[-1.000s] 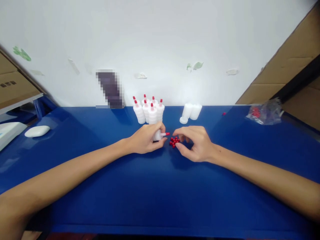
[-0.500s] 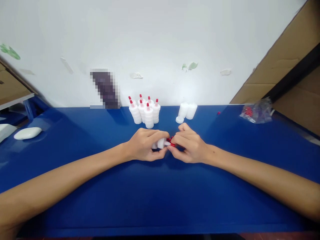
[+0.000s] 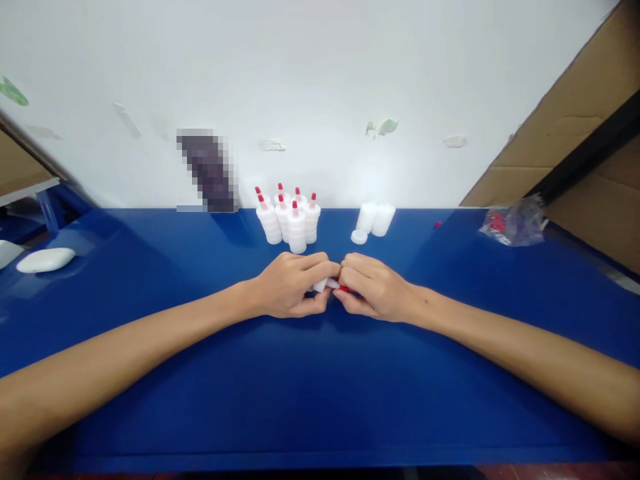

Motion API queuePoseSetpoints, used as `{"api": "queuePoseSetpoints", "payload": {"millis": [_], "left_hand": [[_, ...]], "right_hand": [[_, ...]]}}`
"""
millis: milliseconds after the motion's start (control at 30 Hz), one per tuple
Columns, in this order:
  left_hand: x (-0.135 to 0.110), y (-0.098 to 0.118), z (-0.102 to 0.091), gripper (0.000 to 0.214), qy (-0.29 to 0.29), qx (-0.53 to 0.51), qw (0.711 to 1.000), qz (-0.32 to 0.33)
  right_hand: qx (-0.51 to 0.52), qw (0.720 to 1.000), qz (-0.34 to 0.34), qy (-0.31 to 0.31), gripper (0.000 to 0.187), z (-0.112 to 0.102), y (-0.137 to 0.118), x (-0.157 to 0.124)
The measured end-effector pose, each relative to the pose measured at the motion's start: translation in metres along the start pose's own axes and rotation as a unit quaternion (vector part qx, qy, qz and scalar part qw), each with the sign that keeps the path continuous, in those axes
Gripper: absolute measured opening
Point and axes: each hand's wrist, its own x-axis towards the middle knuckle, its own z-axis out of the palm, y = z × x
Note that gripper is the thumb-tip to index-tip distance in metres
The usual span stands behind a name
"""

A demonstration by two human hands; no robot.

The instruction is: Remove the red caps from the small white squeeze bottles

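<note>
My left hand (image 3: pixel 299 285) is closed round a white squeeze bottle (image 3: pixel 321 285), held tilted with its pointed nozzle toward the right. Most of the bottle is hidden by the fingers. At the nozzle's end, my right hand (image 3: pixel 374 288) pinches a small red cap (image 3: pixel 343 288), partly covered by its fingertips. I cannot tell how far the cap sits on the nozzle. Beyond my left hand stands a cluster of white bottles (image 3: pixel 296 232), several of them, upright with red tips.
White bottles without red tips (image 3: pixel 383 220) stand at the back right beside a small white round piece (image 3: pixel 359 237). Farther right lies a clear plastic bag (image 3: pixel 520 223) with red pieces. One loose red piece (image 3: pixel 438 225) is near the wall. A white rounded case (image 3: pixel 46 260) lies at left.
The fingers of my right hand have curled in more tightly around the red cap. My left hand still holds the bottle. The view has shifted slightly.
</note>
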Motion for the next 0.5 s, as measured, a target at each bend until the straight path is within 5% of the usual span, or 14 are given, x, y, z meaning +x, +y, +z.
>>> {"api": "queuePoseSetpoints", "payload": {"millis": [267, 500], "left_hand": [[-0.004, -0.004, -0.002, 0.021, 0.026, 0.012, 1.000, 0.006], [-0.009, -0.016, -0.006, 0.025, 0.069, -0.038, 0.996, -0.046]], "right_hand": [[0.041, 0.999, 0.021, 0.016, 0.028, 0.001, -0.001, -0.002], [0.050, 0.976, 0.208, 0.038, 0.035, -0.006, 0.022, -0.017]]}}
